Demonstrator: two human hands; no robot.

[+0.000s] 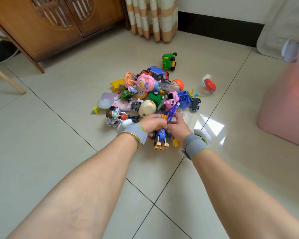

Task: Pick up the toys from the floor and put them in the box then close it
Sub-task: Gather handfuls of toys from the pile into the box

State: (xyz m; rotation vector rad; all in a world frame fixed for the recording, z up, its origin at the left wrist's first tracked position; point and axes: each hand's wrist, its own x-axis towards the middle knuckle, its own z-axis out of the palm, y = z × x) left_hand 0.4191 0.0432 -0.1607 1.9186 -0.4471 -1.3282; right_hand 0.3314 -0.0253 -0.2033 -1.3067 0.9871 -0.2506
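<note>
– Grip status?
– Left hand (151,124) curls over dog (160,136) from the top. Right hand (179,128) clamps its other side. Both are closed on the same toy, paws hanging toward me.
– Why two hands for one figure?
– Blue net (170,114) runs from the dog's back up into pile (150,94). My read: it's snagged, so one hand steadies while the other frees it. Can't tell which fingers hold net versus dog.
– Where's the dog relative to the rest?
– Near edge of pile, held just above floor (76,118), I think; any contact is hidden under the hands. Pile sits mid-floor.
– Box?
– Pink container at right edge of floor, presumably the box (283,109). It's near the pile, with only its side in view. Lid not visible, so I can't say open or closed.
– Progress?
– Early. Nearly all toys are on the floor: truck (169,61) toward the far edge, disc (210,85) with its cord between pile and box.
– Risk?
– Pulling the dog with the net attached drags its neighbours and scatters the pile. Free the net first, then swing right to the box.
</note>
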